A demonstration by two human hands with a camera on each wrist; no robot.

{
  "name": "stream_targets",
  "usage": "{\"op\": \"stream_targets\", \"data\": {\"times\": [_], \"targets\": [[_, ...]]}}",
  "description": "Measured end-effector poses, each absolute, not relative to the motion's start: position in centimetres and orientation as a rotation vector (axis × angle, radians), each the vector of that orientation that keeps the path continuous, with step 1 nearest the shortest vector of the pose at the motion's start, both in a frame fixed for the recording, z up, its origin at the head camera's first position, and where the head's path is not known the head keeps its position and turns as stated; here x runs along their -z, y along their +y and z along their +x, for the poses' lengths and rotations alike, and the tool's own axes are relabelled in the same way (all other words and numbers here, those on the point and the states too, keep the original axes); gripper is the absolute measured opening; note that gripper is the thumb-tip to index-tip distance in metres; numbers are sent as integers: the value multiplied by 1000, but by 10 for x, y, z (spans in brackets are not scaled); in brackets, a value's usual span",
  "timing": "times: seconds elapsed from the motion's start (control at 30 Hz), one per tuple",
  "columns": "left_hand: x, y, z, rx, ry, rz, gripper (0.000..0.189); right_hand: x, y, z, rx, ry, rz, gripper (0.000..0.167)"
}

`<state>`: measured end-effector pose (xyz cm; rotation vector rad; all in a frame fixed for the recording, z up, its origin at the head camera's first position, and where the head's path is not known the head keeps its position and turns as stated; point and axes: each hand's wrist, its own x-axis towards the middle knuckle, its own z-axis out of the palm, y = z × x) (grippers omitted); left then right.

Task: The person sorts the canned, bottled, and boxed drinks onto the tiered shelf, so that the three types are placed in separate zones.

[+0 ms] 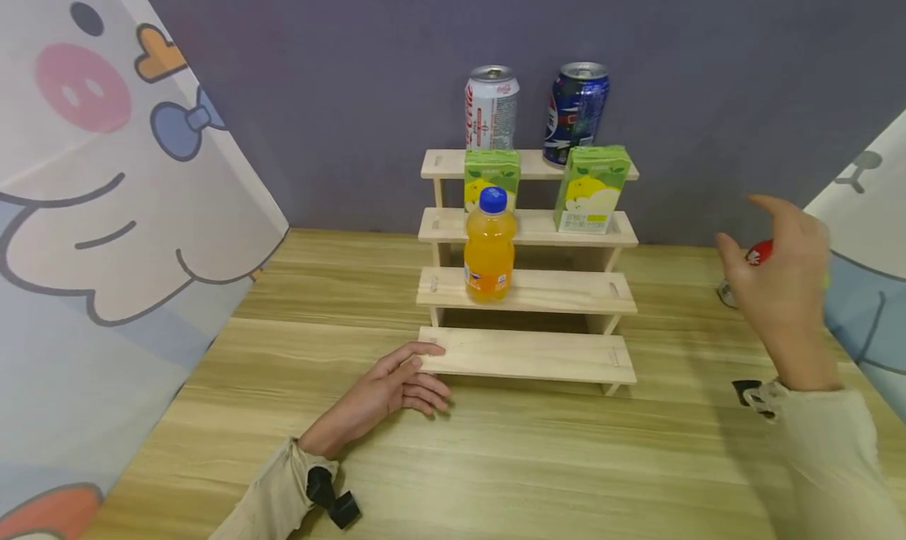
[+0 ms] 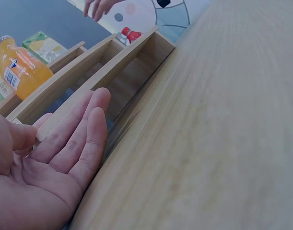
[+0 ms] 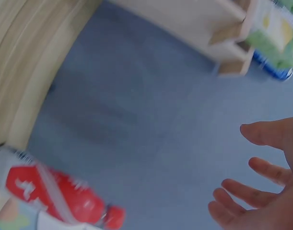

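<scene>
A stepped wooden display shelf (image 1: 538, 355) stands on the table. My left hand (image 1: 396, 387) pinches the left corner of its lowest step, index finger on top and thumb at the edge. The other fingers stretch loosely in front of the board. My right hand (image 1: 786, 281) is raised at the right, empty, thumb and fingers spread apart. Behind it, partly hidden, is a bottle with a red cap and red label (image 3: 55, 191). An orange drink bottle (image 1: 490, 249) with a blue cap stands on the second step from the bottom, at the left.
Two green juice boxes (image 1: 593, 190) stand one step higher. On the top step are a white-and-red can (image 1: 491, 108) and a dark blue can (image 1: 576, 112). A grey wall (image 1: 354, 92) rises behind; cartoon-printed panels (image 1: 106, 249) flank the wooden table (image 1: 495, 461).
</scene>
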<state>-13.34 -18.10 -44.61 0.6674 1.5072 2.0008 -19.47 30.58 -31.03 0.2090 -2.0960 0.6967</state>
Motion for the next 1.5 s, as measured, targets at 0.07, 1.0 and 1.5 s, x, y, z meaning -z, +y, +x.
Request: {"op": "stream_targets", "data": {"times": [0.07,1.0,1.5], "targets": [[446,-181,-133,-2001,1512,665,42,311,316,-195,-688,-2092,175,49],[443,-181,-133,-1975,1552,643,42,387,392,-235,-855,-2283,-298,74],[444,-180,-132,-2001,1536,673,42,384,390,-233,-907,-2308,-419,75]]}}
